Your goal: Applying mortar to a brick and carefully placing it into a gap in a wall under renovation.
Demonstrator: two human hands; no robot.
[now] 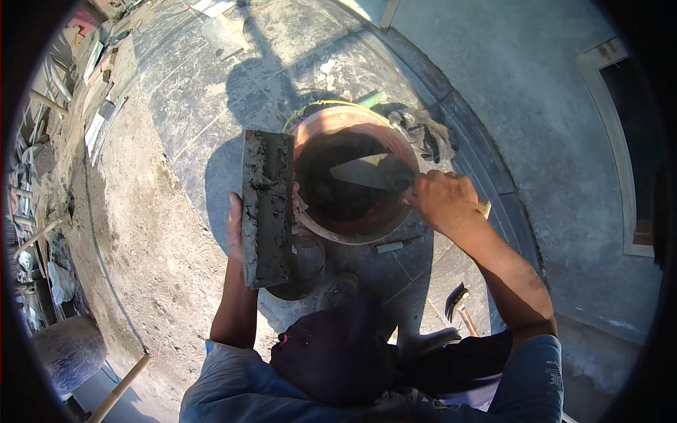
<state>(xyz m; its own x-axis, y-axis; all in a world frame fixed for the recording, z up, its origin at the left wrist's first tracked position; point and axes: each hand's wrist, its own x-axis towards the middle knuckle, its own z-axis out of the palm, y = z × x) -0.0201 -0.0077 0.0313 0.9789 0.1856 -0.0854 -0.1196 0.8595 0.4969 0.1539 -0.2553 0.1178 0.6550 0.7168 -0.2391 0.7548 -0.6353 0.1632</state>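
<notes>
My left hand [235, 225] grips a long, narrow rectangular tile-like piece [269, 243] by its sides, with its upper face coated in dark wet mortar. Fingertips show at its right edge, beside the bucket. A pointed trowel [374, 173] is in my right hand [446, 201], which is closed around its handle. The trowel's grey blade points left over the orange bucket [326, 121]. Dark material [328, 194], shadowed and hard to make out, lies inside the bucket. A yellow handle arcs along the bucket's far rim.
A round container [308, 255] stands against the bucket's near side. Crumpled cloth [427, 137] lies to the right, by the wall [522, 92]. A hammer [462, 309] rests near my right elbow. Farther off is a flat, blade-like tool [226, 35]. Debris lines the left edge.
</notes>
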